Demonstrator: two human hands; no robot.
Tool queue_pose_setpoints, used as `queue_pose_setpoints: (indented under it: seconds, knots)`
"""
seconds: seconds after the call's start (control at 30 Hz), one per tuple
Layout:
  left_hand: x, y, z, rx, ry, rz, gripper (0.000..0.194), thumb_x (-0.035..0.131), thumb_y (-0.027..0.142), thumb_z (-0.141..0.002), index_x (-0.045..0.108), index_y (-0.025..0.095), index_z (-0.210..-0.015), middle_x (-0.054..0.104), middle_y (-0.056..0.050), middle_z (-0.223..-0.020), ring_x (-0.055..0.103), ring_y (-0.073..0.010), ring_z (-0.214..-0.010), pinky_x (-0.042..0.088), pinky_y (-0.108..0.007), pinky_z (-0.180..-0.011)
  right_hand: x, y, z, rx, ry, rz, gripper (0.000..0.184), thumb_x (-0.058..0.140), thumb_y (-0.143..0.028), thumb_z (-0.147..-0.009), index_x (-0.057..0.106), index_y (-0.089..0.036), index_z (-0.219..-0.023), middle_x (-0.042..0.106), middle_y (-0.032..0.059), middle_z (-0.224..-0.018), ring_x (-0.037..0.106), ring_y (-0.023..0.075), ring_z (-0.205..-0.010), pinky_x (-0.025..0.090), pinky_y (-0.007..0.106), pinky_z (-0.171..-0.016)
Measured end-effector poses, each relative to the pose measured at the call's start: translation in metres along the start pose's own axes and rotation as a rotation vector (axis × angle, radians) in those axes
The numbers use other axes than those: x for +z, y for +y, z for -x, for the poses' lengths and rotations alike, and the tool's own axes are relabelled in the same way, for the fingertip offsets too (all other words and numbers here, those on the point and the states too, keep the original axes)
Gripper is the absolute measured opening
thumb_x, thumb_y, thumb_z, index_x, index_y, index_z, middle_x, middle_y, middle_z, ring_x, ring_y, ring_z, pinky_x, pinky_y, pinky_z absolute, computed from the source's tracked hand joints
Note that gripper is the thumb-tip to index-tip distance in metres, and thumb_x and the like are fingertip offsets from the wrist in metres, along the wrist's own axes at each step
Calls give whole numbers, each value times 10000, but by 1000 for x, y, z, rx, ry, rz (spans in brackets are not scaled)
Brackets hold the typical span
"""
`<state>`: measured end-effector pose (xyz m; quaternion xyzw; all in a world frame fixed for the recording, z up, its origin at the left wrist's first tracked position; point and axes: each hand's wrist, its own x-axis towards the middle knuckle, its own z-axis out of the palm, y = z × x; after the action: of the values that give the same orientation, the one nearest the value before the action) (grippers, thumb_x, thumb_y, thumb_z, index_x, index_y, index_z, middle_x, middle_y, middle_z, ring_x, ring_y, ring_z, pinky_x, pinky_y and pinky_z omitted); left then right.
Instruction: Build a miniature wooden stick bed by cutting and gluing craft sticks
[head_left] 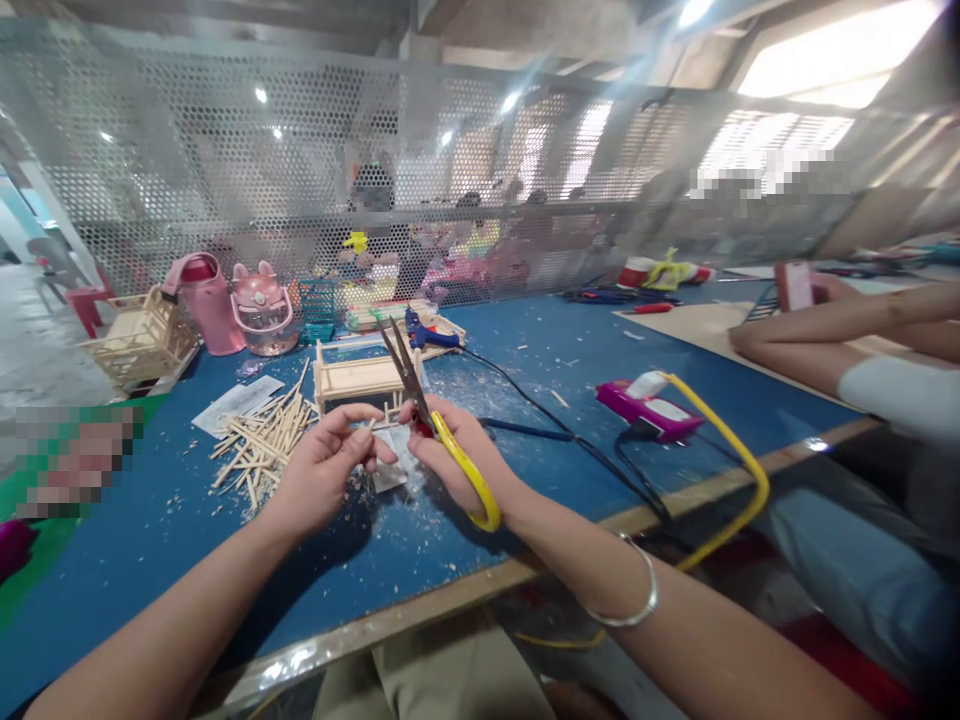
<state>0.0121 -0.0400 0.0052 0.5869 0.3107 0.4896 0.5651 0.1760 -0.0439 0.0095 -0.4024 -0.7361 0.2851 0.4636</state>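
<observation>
Near the middle of the table, left hand [322, 465]: thumb and fingertips closed on what looks like a short stick [372, 424]
Right hand [469, 450]: gripping yellow-handled scissors [480, 492], blades slightly apart, tips pointing far
Small stick frame [364, 376]: just beyond both hands, partly assembled by its look; missing pieces cannot be told
Loose stick pile [262, 440]: left of the frame, seemingly unused
Larger stick structure [146, 335]: far left, looks more complete
Blue table edge [420, 595]: near side, beneath both forearms
Room for moving: bounded left by the pile, far by frame and glue gun [431, 335], right by black cable [604, 465]
</observation>
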Motion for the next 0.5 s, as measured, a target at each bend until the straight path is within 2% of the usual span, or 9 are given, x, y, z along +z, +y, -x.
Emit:
queue_pose_setpoints:
  seconds: [0.13, 0.2, 0.3, 0.37, 0.43, 0.5]
  knots:
    - [-2, -2, 0, -30, 3, 137, 319, 636, 362, -713, 514, 162, -930, 641, 2, -636, 509, -79, -565, 396, -203, -584, 0, -3, 1, 23, -25, 12, 202, 469, -181, -693, 496, -178, -893, 455, -37, -657, 421, 94, -577, 369, 205, -545]
    - [-3, -4, -1, -46, 5, 159, 318, 637, 362, -714, 531, 158, -934, 643, -1, -667, 523, -80, -593, 403, -208, -614, -1, -4, 0, -11, -59, 90, 261, 463, -132, -653, 502, -181, -906, 466, -37, -660, 422, 97, -583, 371, 209, -554]
    - [-4, -6, -1, -75, 13, 138, 267, 619, 391, -721, 555, 153, -825, 642, -12, -706, 548, -95, -664, 412, -226, -676, -8, -6, -2, -80, -64, 230, 306, 467, -96, -608, 529, -175, -897, 517, -17, -719, 443, 104, -619, 383, 222, -594]
    - [-4, -7, -2, -88, 46, 71, 257, 611, 402, -721, 560, 154, -767, 642, -14, -754, 546, -100, -708, 405, -224, -694, -19, -5, -5, -58, 2, 287, 258, 484, -157, -659, 538, -169, -911, 530, -12, -702, 447, 104, -587, 384, 223, -569]
    - [-6, -7, -3, -89, 115, -45, 248, 614, 397, -709, 582, 156, -761, 629, -1, -770, 522, -91, -688, 390, -208, -659, -37, 0, -7, 25, 109, 389, 237, 494, -256, -709, 543, -166, -923, 534, -13, -650, 450, 106, -540, 378, 223, -531]
    - [-8, -7, -5, -92, 199, -190, 244, 613, 392, -696, 606, 156, -753, 595, 24, -682, 474, -80, -598, 361, -199, -583, -60, 9, -9, 140, 177, 595, 263, 538, -311, -687, 552, -170, -910, 560, -3, -639, 479, 122, -539, 379, 231, -531]
